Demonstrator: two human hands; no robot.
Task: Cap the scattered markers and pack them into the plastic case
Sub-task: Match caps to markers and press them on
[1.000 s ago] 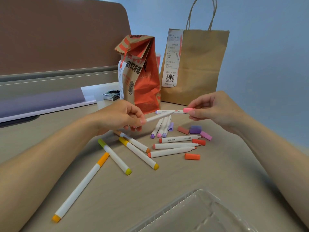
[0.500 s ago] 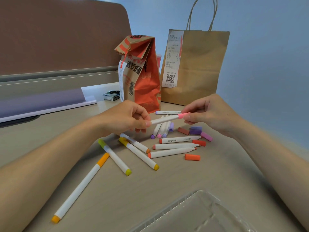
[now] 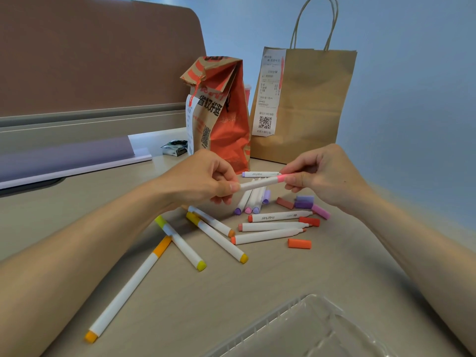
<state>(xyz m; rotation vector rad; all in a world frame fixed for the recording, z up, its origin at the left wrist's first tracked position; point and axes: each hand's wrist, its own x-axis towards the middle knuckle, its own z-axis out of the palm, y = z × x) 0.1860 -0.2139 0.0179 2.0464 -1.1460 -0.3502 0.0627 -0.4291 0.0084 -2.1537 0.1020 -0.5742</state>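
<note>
Between the two hands, a white marker (image 3: 257,183) hangs above the table (image 3: 257,284). The left hand (image 3: 206,180) pinches its bare end. The right hand (image 3: 319,173) pinches its pink cap (image 3: 282,178). Other markers (image 3: 268,225) lie below both hands. The plastic case (image 3: 296,331) sits nearer, under the right arm.

pink cap (image 3: 282,178), orange cap (image 3: 299,243), clear case (image 3: 296,328)

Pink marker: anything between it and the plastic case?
Nothing visible blocks it. The left hand and right hand hold the pink marker in the air; toward the plastic case lie only flat scattered markers and bare table.
</note>
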